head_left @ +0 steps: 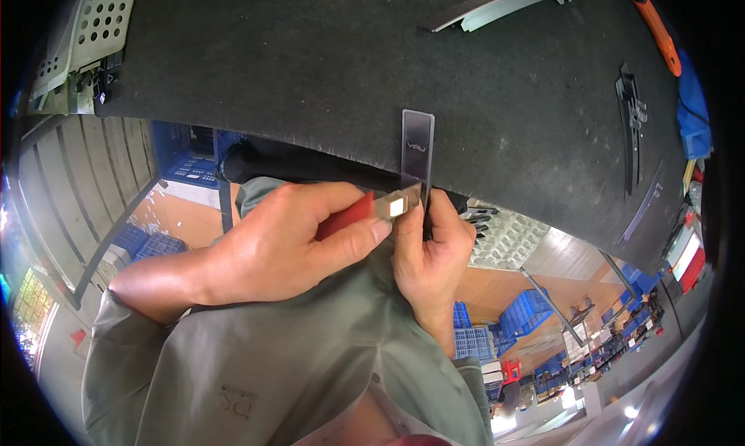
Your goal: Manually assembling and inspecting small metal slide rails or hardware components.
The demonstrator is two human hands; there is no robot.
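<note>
My left hand point(287, 240) is closed round a red-handled tool point(345, 217) with a short, flat metal end point(397, 205) that catches the light. Just to its right, my right hand point(434, 252) pinches the lower end of a dark, flat rectangular strip point(417, 147) with pale edges. The strip stands out away from me past the table's near edge, and the tool's metal end meets or nearly meets its lower part. Fingers hide that end, so I cannot tell whether they touch.
A dark-topped table point(310, 66) spans the far side. On it lie a curved grey-white trim piece point(512, 4), black slim parts point(630, 128), another strip point(642, 202) and an orange-handled tool point(658, 31). A perforated pale tray point(101, 19) stands far left; blue crates point(528, 310) are below right.
</note>
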